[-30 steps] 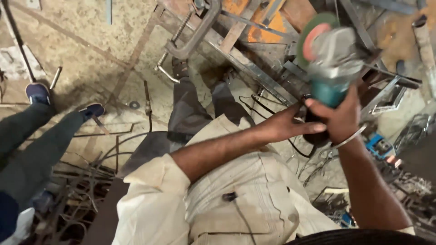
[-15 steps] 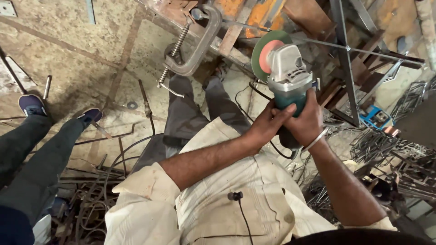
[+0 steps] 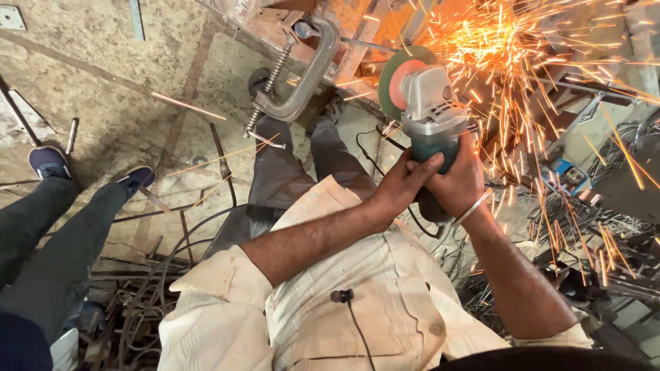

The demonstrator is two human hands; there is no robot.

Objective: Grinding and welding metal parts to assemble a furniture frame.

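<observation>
Now both hands wrap the angle grinder (image 3: pixel 430 120) at 12 o'clock: left hand (image 3: pixel 402 185) fingers curled round its body, right hand (image 3: pixel 459 185) clenched behind. Sparks (image 3: pixel 522 62) fly at 1 o'clock; best keep the disc steady on the metal frame (image 3: pixel 357 34) by the clamp (image 3: pixel 295 79).

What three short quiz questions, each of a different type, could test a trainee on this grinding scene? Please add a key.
1. True or false: both the left hand and the right hand grip the angle grinder.
2. Which tool is fastened on the metal frame left of the grinding disc?
A. a C-clamp
B. a hammer
C. a pair of pliers
3. Fill in: orange ____ fly up and to the right from the disc.

Key:
1. True
2. A, the C-clamp
3. sparks
</observation>
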